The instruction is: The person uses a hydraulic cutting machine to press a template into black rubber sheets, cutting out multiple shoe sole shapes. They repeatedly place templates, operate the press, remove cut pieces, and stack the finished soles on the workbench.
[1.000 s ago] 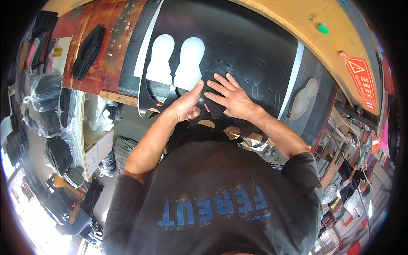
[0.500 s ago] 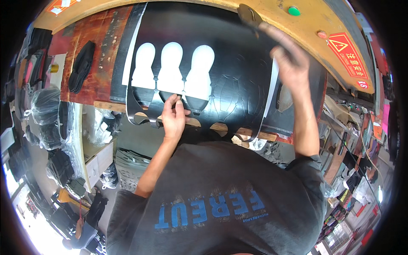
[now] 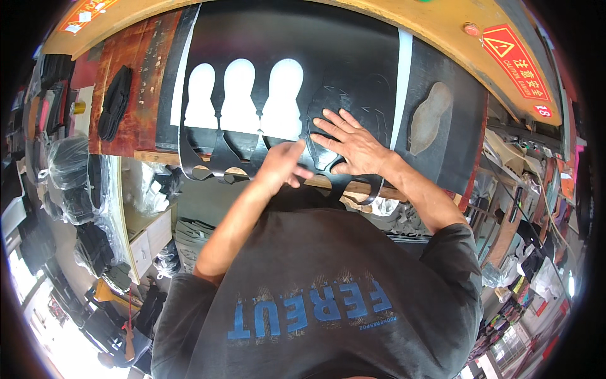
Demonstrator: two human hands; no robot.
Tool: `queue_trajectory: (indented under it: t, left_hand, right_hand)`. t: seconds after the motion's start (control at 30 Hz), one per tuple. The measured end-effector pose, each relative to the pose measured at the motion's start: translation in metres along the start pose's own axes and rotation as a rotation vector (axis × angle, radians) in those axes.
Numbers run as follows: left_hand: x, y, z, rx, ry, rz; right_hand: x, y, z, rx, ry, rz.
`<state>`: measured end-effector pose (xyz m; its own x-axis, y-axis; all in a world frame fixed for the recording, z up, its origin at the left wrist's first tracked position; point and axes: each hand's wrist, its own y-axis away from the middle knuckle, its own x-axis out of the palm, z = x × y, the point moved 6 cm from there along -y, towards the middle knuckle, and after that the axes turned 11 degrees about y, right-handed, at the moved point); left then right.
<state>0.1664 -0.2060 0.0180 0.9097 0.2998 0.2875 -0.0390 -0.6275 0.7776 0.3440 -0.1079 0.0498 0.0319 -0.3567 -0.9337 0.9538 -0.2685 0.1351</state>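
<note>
A black sheet [image 3: 252,31] lies on the bench, with three sole-shaped holes showing white [image 3: 286,95] beneath. To their right, the sheet carries an outlined sole shape [image 3: 322,142]. My right hand [image 3: 356,148] lies flat on and beside this outline, fingers spread. Next to the outline's lower left edge is my left hand [image 3: 281,167], slightly blurred, with its thumb apart from its fingers and nothing visible in it. Narrow strips [image 3: 238,151] of the sheet hang between cut-outs over the bench's front edge.
A grey-brown sole-shaped piece [image 3: 431,117] rests on the dark board at right. Dark stacked pieces [image 3: 117,104] lie on the reddish-brown bench at left. A yellow machine beam [image 3: 480,69] with a red warning label crosses the back. Plastic-wrapped bundles [image 3: 69,164] stand at far left.
My right hand has come down from the machine beam onto the sheet; the dark sole-shaped piece at its fingers has left view. The left hand has moved right. The view has shifted slightly.
</note>
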Motion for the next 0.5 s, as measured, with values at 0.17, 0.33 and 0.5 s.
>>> queue_trajectory:
  t: [0.17, 0.33, 0.5]
  left_hand:
    - [-0.009, -0.034, 0.007, -0.340, 0.353, 0.275]
    - [-0.010, -0.031, 0.011, -0.195, 0.211, 0.138]
    - [-0.009, -0.022, 0.011, 0.112, 0.085, -0.015]
  right_hand:
    - [0.001, -0.005, 0.001, 0.015, 0.008, -0.029]
    - [0.002, -0.011, -0.009, 0.103, -0.072, -0.171]
    - [-0.062, 0.019, -0.100, 1.060, -0.575, -0.576]
